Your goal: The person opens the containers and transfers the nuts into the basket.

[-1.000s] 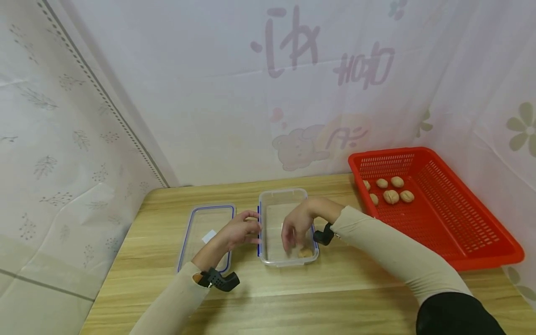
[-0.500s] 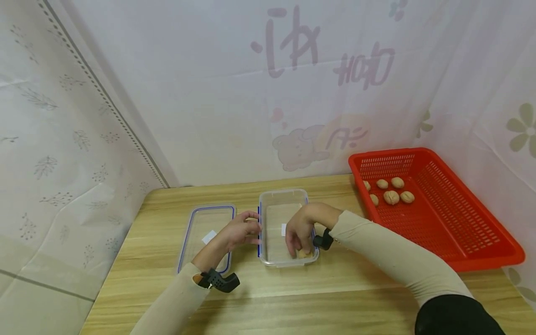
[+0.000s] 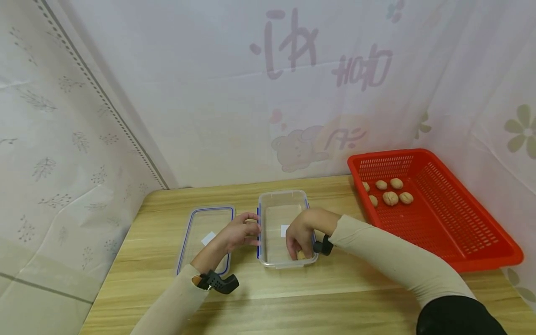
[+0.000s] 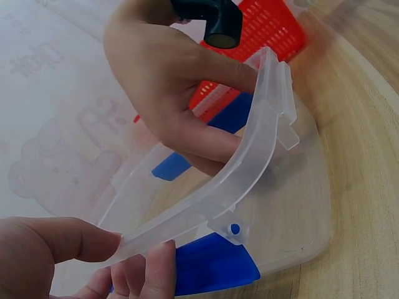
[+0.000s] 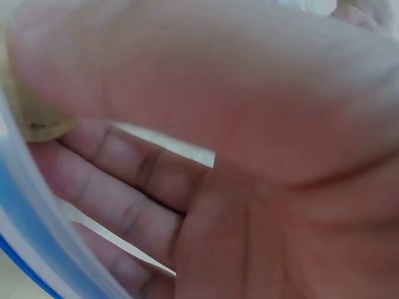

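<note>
Lid lies flat at my far left on the table. Just beside it, my left hand pinches the clear container's left rim between thumb and fingers. Inside, at the near right corner, my right hand reaches down with fingers curled around a walnut. Farther right, the red basket holds more walnuts.
</note>
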`<state>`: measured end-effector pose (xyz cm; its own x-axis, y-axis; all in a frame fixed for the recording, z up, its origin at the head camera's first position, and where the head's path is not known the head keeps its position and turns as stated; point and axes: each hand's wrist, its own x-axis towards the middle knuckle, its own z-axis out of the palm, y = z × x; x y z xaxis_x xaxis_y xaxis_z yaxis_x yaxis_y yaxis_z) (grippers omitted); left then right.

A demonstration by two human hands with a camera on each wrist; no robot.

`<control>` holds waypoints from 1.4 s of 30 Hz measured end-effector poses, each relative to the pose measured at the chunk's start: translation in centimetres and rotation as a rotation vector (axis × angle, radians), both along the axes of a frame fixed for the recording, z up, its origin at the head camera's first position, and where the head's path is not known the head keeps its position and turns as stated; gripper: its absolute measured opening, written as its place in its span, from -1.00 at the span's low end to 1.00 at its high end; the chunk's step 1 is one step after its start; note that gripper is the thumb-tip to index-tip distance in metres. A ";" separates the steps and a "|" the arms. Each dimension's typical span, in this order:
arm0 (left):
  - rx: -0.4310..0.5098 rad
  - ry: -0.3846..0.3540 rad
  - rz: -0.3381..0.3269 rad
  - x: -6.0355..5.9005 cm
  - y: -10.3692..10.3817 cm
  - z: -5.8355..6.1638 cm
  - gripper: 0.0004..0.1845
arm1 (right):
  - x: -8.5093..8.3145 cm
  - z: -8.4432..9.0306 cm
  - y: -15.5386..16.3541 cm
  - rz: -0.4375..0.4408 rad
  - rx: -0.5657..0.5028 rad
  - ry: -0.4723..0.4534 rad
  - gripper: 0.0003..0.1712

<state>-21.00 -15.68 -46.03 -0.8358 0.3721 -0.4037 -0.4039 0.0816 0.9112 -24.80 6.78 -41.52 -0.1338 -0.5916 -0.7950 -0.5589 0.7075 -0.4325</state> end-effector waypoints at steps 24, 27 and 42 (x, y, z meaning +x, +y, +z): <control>-0.007 -0.015 0.024 0.1 0.3 0.2 -0.46 | -0.1 -0.1 0.7 -0.082 -0.223 0.053 -0.55; -0.003 -0.014 0.021 0.1 0.2 0.2 -0.46 | -0.2 0.0 0.8 -0.088 -0.266 0.055 -0.53; -0.002 -0.010 0.007 0.0 0.1 0.2 -0.46 | -1.1 0.5 2.7 -0.179 -0.595 0.068 -0.49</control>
<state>-20.96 -15.56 -45.85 -0.8345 0.3653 -0.4126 -0.4132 0.0805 0.9071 -25.89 9.48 -41.01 -0.3106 -0.8943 -0.3221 -0.4942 0.4413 -0.7490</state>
